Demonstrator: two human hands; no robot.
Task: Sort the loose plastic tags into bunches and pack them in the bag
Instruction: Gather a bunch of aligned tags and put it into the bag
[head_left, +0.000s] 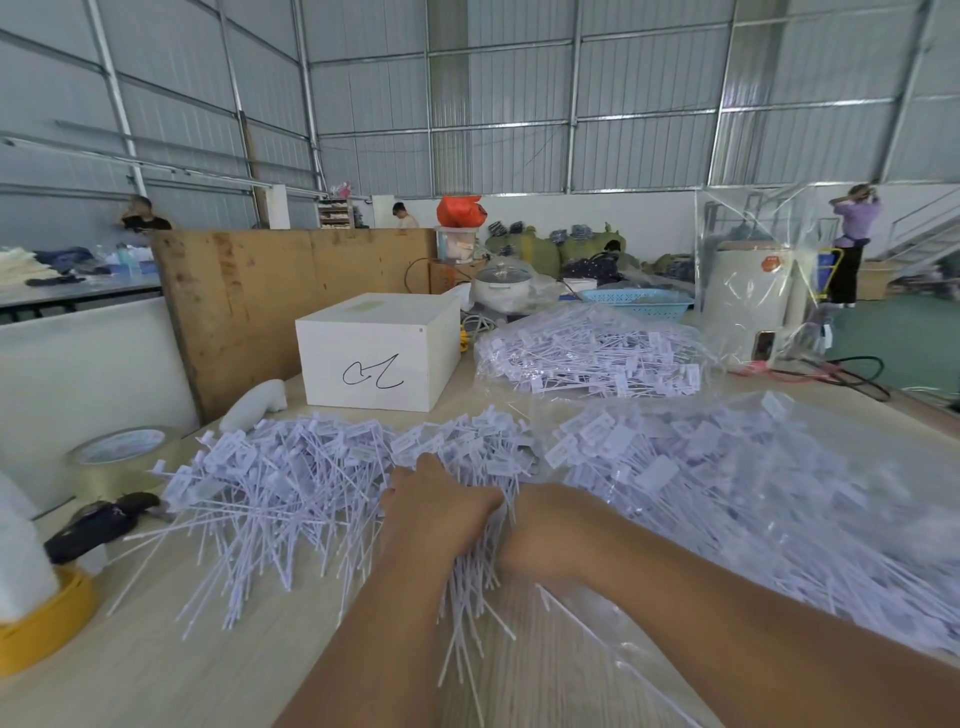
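Note:
A wide heap of loose white plastic tags (280, 483) with long thin tails covers the table (156, 675) in front of me. My left hand (436, 499) and my right hand (540, 525) sit close together at the heap's right end, both wrapped around one bunch of tags (467, 587) whose tails stick out toward me. The fingers are mostly hidden among the tags. To the right lies a large clear plastic bag (769, 499) holding many tags, its open edge near my right forearm. A second filled bag (587, 353) lies farther back.
A white box (379, 353) with a black scribble stands behind the heap. A tape roll (124, 457), a dark tool (98, 525) and a yellow-based object (47, 618) sit at the left. A blue basket (639, 304) and a wrapped white appliance (753, 296) stand at the back right.

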